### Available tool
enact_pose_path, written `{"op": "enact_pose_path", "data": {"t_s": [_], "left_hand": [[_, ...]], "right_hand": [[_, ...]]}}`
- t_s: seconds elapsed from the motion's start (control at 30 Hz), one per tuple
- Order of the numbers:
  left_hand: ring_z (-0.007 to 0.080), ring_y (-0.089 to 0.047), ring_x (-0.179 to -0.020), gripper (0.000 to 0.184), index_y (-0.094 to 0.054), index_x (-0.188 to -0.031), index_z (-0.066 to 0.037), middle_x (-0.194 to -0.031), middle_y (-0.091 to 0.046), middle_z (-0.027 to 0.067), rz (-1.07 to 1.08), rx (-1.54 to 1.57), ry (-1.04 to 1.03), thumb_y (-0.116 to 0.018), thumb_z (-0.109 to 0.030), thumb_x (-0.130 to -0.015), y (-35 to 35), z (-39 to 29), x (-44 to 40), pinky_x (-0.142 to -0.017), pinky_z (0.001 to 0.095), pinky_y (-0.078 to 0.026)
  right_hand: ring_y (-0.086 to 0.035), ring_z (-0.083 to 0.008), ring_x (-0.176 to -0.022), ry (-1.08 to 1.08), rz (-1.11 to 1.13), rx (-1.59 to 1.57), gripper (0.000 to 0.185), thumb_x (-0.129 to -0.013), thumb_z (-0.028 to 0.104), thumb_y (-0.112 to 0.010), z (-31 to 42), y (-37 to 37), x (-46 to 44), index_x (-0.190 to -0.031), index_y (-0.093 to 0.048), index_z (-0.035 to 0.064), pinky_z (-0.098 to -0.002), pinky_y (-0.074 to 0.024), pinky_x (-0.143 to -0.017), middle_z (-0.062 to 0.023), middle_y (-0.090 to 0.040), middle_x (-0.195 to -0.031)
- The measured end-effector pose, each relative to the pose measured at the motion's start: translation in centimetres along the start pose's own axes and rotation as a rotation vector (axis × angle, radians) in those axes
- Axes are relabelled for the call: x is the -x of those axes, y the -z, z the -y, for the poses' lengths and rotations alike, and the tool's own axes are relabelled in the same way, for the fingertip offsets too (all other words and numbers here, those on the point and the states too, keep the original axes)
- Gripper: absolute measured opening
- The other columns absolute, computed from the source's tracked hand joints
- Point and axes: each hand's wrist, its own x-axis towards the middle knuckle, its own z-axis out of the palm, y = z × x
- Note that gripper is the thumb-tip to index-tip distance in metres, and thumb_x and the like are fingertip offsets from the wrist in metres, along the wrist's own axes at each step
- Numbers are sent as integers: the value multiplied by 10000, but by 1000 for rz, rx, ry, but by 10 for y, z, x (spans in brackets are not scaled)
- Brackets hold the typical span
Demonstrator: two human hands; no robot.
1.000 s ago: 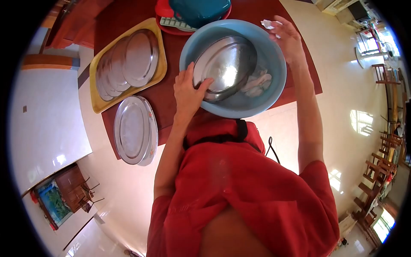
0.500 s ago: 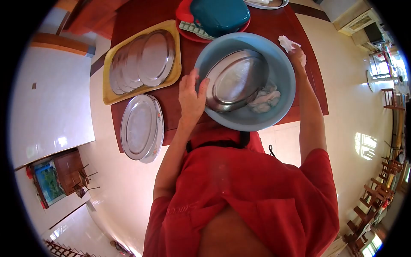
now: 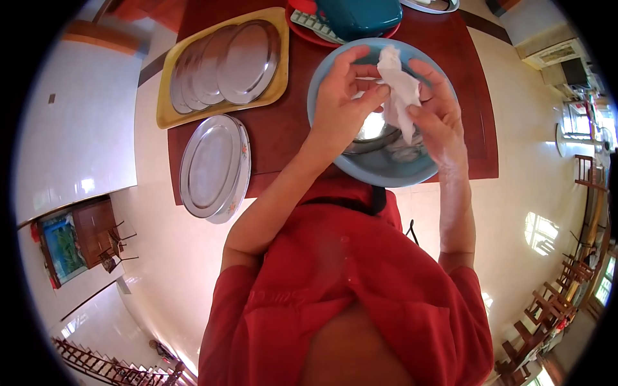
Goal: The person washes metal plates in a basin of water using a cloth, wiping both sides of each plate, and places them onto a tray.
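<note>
Over a blue-grey basin (image 3: 386, 176), both hands hold a crumpled white cloth (image 3: 402, 90). My left hand (image 3: 347, 100) pinches its left side between thumb and fingers. On the other side, my right hand (image 3: 441, 119) grips it with the thumb in front and the fingers curled behind. Below them in the basin lies an oval metal plate (image 3: 372, 134), partly covered by the hands and cloth. A wet-looking whitish bundle (image 3: 409, 149) rests beside the plate, mostly hidden.
Left on the dark red table (image 3: 283, 145) is a yellow tray (image 3: 281, 77) with several overlapping metal plates (image 3: 248, 64). Nearer, stacked oval plates (image 3: 207, 167) reach the table edge. A teal plastic container (image 3: 364, 19) sits in a red basin (image 3: 298, 26) behind.
My right hand has brought the white cloth from the table's right side to above the basin. My left hand has left the basin's left rim and taken hold of the cloth too.
</note>
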Motion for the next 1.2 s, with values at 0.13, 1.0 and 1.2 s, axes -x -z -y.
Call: {"op": "enact_pose_path", "data": {"t_s": [0.13, 1.0, 1.2], "left_hand": [[124, -551, -939, 388, -513, -1156, -11, -1047, -577, 81, 122, -22, -21, -614, 18, -783, 11, -5, 12, -723, 240, -485], [110, -587, -797, 238, -597, -964, 44, -886, -628, 73, 95, 100, -124, -585, 80, -728, 47, -38, 23, -702, 234, -484], [105, -588, -778, 216, -599, -938, 46, -882, -628, 71, 48, 63, -167, -560, 89, -729, 40, -35, 24, -675, 234, -496]], "right_hand": [[-535, -166, -978, -89, 96, -162, 535, -759, 12, -542, -4, -13, 7, -1268, -378, 32, -269, -407, -857, -109, -551, -1096], [-514, -98, -912, -35, 187, 41, 403, -807, -15, -533, -7, -56, 18, -1197, -438, 18, -229, -437, -761, -55, -509, -1105], [-516, -119, -976, -3, 136, 40, 400, -822, -19, -523, -9, -59, 19, -1210, -430, 7, -249, -436, -818, -68, -526, -1103]]}}
